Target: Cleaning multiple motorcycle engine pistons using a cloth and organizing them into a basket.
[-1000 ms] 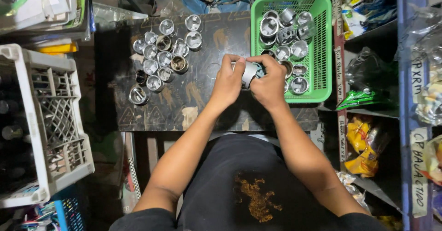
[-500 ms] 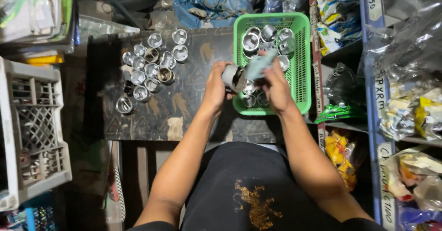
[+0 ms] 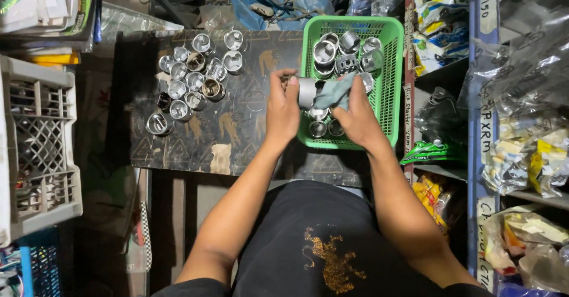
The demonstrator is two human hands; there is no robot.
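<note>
At the left edge of a green basket (image 3: pixel 391 84), the left hand (image 3: pixel 283 110) grips a short, shiny metal cylinder (image 3: pixel 307 92) while the right hand (image 3: pixel 357 119) clamps a grey-blue cloth (image 3: pixel 333 93) against it. Since a moment ago, both hands have shifted slightly leftward, away from the basket's middle.
</note>
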